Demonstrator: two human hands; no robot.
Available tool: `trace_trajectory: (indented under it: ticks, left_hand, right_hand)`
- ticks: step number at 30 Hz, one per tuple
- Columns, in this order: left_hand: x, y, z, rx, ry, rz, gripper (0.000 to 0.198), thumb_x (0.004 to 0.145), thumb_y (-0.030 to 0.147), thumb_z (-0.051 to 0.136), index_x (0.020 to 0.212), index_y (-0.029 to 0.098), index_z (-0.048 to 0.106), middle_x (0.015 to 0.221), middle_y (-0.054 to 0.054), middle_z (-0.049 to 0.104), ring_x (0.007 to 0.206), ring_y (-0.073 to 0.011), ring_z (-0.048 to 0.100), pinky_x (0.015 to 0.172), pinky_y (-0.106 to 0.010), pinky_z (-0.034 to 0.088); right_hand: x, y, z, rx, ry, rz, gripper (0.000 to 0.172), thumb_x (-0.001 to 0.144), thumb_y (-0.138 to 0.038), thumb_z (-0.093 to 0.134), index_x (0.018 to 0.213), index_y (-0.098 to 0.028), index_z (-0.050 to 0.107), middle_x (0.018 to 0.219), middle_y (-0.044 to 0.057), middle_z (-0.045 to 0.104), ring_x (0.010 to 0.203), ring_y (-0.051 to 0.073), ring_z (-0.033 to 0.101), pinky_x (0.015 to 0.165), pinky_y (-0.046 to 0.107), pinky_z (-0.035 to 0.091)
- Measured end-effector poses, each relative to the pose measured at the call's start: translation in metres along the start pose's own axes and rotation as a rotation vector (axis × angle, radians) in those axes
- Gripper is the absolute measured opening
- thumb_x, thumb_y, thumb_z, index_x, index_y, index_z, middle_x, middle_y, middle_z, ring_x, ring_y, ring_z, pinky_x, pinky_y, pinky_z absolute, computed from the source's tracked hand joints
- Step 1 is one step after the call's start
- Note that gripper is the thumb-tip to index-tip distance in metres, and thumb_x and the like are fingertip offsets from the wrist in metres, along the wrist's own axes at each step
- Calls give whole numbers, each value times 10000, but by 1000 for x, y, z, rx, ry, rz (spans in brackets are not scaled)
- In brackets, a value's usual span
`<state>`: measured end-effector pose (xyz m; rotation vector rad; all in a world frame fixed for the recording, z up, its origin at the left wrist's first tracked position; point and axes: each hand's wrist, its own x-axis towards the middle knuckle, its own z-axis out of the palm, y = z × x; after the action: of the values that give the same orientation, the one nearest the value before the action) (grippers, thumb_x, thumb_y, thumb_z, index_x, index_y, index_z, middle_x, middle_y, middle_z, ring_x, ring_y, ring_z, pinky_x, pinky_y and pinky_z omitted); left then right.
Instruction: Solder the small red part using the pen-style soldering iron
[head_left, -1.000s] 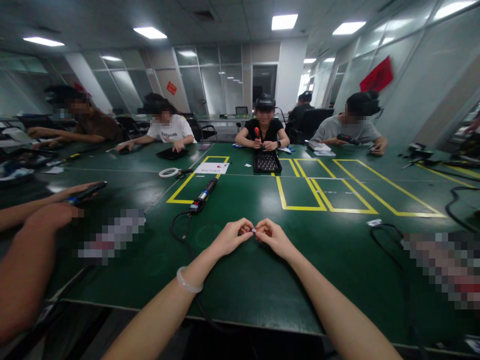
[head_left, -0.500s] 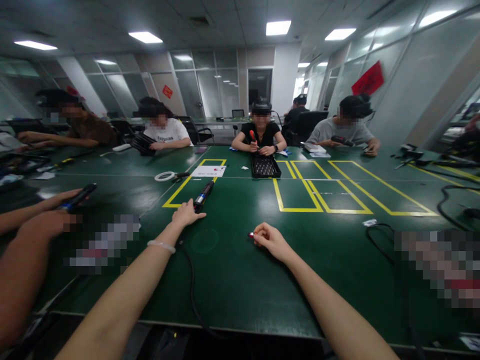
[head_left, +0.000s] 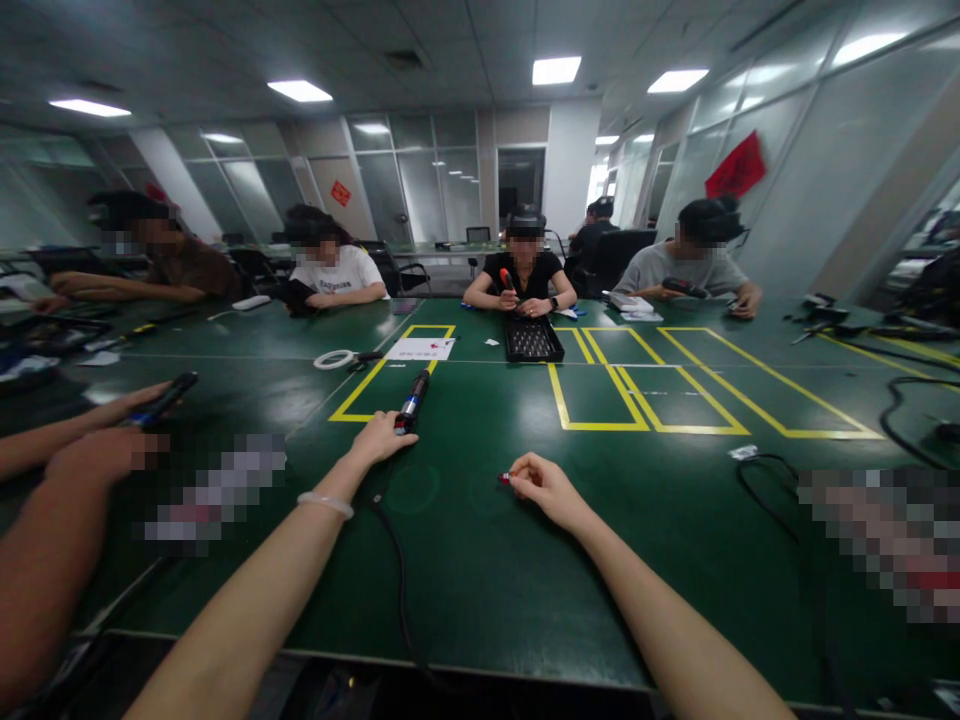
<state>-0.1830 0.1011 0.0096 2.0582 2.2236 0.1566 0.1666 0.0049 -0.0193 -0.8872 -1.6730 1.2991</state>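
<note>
My left hand (head_left: 382, 440) is closed on the near end of a black tool with a blue band (head_left: 413, 398), which points away from me beside the yellow tape outline. A black cable (head_left: 397, 560) runs from near that hand toward the table's front edge. To the right, my right hand (head_left: 541, 484) pinches a small red and white piece (head_left: 506, 480) between thumb and fingertips, low over the green table (head_left: 480, 600). Just beyond the tool, a white sheet with print (head_left: 420, 349) lies across the tape.
Another person's hands hold a dark tool (head_left: 166, 398) at left. Opposite, a person works over a black tray (head_left: 534, 340). A white ring (head_left: 334, 360) lies beyond my left hand. Yellow tape outlines (head_left: 705, 430) and a black cable (head_left: 772, 510) are at right.
The tool in my left hand has turned more upright in view, its far end swinging slightly nearer. My right hand keeps its pinch on the small piece. The whole view has shifted slightly.
</note>
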Motion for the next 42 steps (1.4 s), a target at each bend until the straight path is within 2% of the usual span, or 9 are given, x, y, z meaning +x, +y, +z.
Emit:
trace_trajectory:
  ticks: [9, 15, 19, 24, 32, 38, 42]
  left_hand:
    - [-66, 72, 5, 33, 76, 69, 652, 738, 637, 474, 1217, 194, 484, 1133, -125, 530, 1022, -287, 538, 786, -356, 448]
    - [-102, 117, 13, 39, 99, 185, 604, 744, 584, 506, 1201, 191, 485, 1103, -122, 533, 1000, -287, 535, 778, -366, 437]
    - [-122, 138, 16, 28, 103, 267, 589, 744, 557, 527, 1207, 196, 479, 1091, -120, 538, 1000, -284, 530, 789, -366, 425]
    - [-136, 149, 21, -11, 95, 330, 604, 735, 542, 555, 1230, 209, 459, 1102, -123, 534, 1026, -286, 517, 820, -371, 405]
    - [-139, 149, 23, -10, 105, 368, 533, 769, 518, 532, 1205, 220, 467, 1077, -117, 544, 1005, -274, 527, 805, -368, 408]
    - [-139, 151, 23, 15, 118, 370, 568, 760, 550, 534, 1209, 209, 468, 1078, -127, 549, 993, -287, 526, 790, -389, 411]
    - [-141, 152, 24, 11, 115, 357, 544, 777, 560, 514, 1203, 224, 473, 1076, -121, 553, 1005, -280, 527, 796, -380, 404]
  right_hand:
    - [0, -1, 1, -19, 11, 25, 271, 794, -401, 630, 889, -155, 569, 710, -5, 570, 584, 100, 511, 549, 219, 404]
    - [0, -1, 0, -54, 49, 12, 262, 792, -405, 626, 874, -164, 566, 706, -2, 572, 592, 108, 513, 544, 223, 406]
    - [1, -2, 0, -77, 92, -12, 244, 790, -392, 622, 859, -167, 559, 689, -9, 557, 585, 107, 501, 537, 222, 395]
    - [0, -2, 2, -109, 84, -32, 179, 778, -321, 619, 828, -168, 542, 676, -19, 547, 576, 101, 482, 537, 217, 374]
    - [-4, -6, 9, -256, 23, -47, 109, 764, -254, 597, 784, -186, 514, 603, -47, 524, 538, 97, 467, 529, 211, 366]
    - [-3, -5, 9, -305, 19, -63, 122, 781, -291, 613, 788, -182, 557, 588, -45, 512, 528, 101, 459, 510, 212, 350]
    - [-1, 1, 12, -262, 0, -73, 128, 787, -296, 614, 821, -184, 564, 640, -30, 557, 561, 109, 496, 540, 218, 384]
